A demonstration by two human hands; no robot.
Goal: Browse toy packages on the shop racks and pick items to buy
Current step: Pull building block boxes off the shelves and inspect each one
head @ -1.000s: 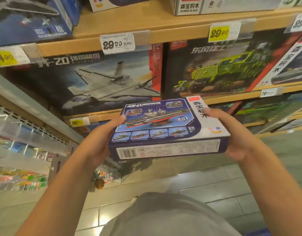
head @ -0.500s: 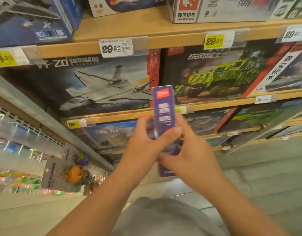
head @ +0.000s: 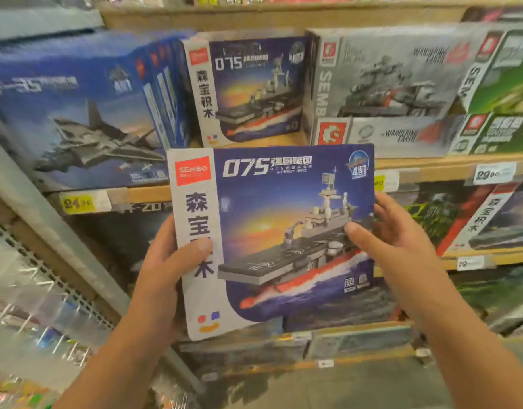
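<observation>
Between your two hands sits the ship box [head: 283, 231], upright and face-on to you, in front of the wooden shelf [head: 142, 194]. Your left hand [head: 165, 270] clamps its white left edge, thumb across the front, fingers hidden behind. Your right hand [head: 393, 234] grips the right edge, thumb on the ship picture. Above the box, a matching box [head: 248, 87] stands on the shelf.

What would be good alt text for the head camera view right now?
Two bare hands, left hand and right hand, hold up a blue 075 warship brick-set box, front facing the camera. Behind it, wooden shop shelves carry similar boxes, including a matching 075 box.
</observation>
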